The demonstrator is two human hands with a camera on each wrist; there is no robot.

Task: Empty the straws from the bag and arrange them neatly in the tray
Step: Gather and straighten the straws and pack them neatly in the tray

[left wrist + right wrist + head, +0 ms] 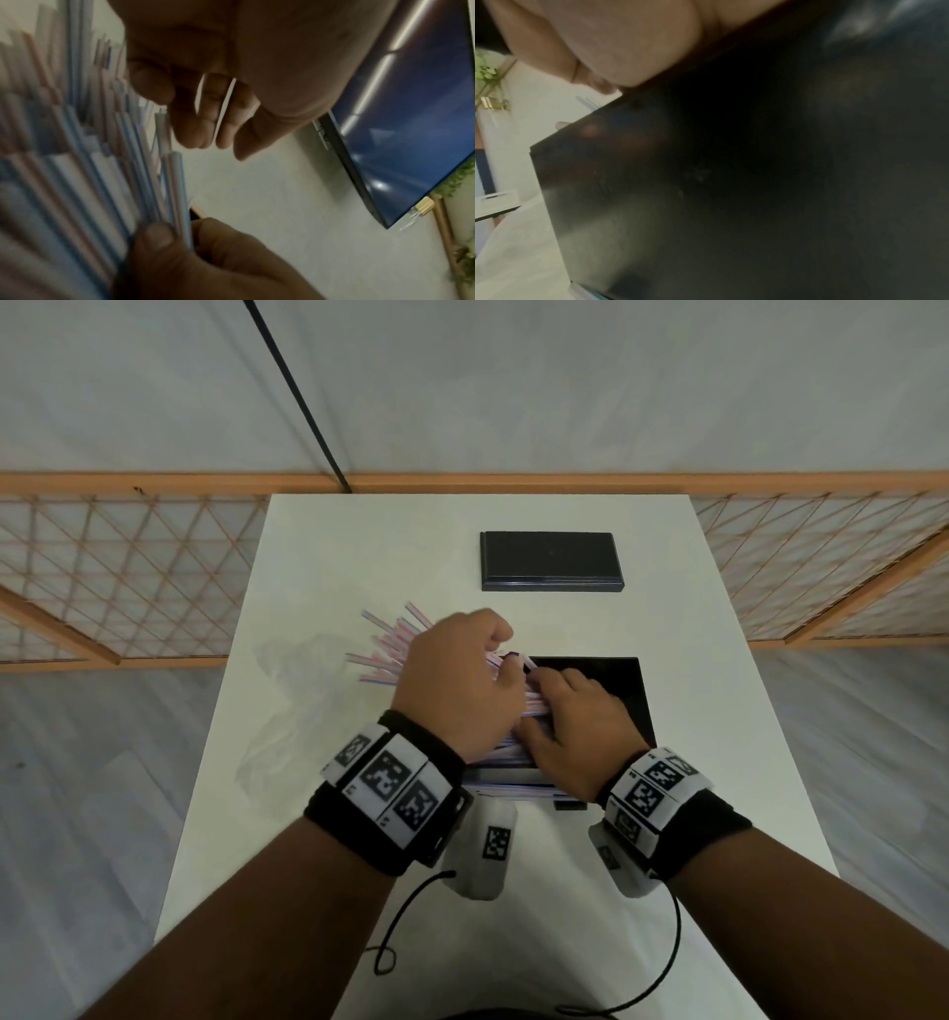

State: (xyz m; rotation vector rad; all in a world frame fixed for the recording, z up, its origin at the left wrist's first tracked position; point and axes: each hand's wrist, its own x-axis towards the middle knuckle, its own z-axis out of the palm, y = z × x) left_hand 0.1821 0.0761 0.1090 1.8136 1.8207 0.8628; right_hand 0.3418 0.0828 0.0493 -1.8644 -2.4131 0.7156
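Observation:
A bundle of thin pink and blue striped straws [382, 649] fans out leftward on the white table [359, 546], its near ends lying across the left side of the black tray [616, 680]. My left hand [462, 670] hovers over the bundle; in the left wrist view its fingers [205, 130] are curled with nothing between them. My right hand [570, 716] lies over the tray's left part and pinches several straws [77, 162] between thumb [159, 237] and finger. The right wrist view shows only my palm [603, 40] and the dark tray [706, 182].
The clear plastic bag [298, 690] lies crumpled and flat on the table left of the straws. A second black tray-like piece [550, 561] sits at the back of the table. A wooden lattice fence [128, 567] runs behind the table.

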